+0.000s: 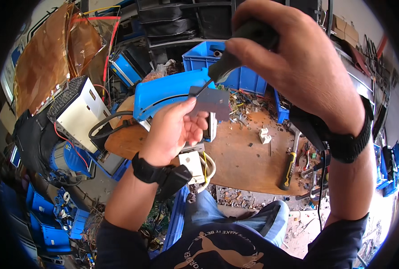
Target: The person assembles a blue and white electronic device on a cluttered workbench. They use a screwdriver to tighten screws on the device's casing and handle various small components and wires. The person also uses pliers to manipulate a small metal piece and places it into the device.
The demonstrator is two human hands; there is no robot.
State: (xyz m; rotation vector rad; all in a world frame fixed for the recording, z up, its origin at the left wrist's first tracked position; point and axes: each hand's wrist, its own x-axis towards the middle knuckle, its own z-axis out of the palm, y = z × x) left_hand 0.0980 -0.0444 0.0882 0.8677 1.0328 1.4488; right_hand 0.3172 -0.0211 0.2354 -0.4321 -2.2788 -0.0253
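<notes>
Over the worktable (239, 163), hands (293, 54) (174, 125) curled: right high round screwdriver (224, 67), left lower on dark block (213, 102)

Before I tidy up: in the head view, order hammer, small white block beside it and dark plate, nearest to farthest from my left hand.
1. Dark plate: in the left hand.
2. Small white block: right, on the table.
3. Hammer: farther right.

Your screwdriver (224, 67): matt dark handle, plastic or rubber, can't tell which; metal shaft. Your dark plate (215, 104): matt, flat-looking, material unclear. Blue casing (166, 92): smooth plastic, slight gloss. Your tabletop (239, 163): worn, scuffed wood. Your jeans (271, 219): faded denim.
</notes>
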